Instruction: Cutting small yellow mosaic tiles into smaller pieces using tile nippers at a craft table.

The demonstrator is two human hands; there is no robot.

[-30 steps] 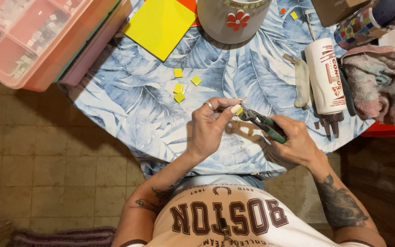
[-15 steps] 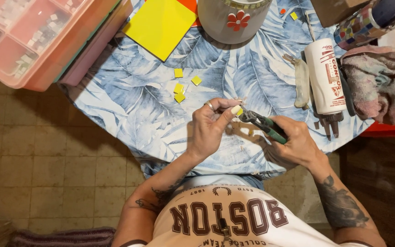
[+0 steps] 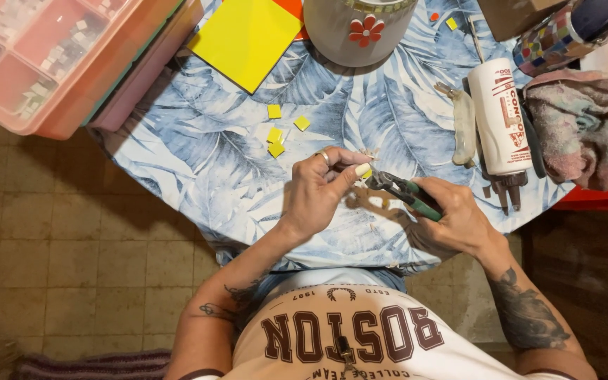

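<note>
A small yellow tile chip was pinched between thumb and fingertips of the left hand, above the leaf-print tablecloth near the table's front edge. The fingers were closed on the chip; a ring was seen on 1 finger. The right hand was wrapped shut around the green handles of the tile nippers, whose jaws were set at the chip's edge; whether they were biting could not be told.

The chip was judged light, stiff and brittle, with smooth faces and sharp edges; a hold by its flat faces, away from the cutting line, seemed soundest, since fragments could fly or slip.

4 loose yellow pieces were noted on the cloth beyond the left hand, and a large yellow square tile further off. A grey pot with a red flower, a white glue tube, a bundled rag and a pink compartment box were recorded around the edges.
</note>
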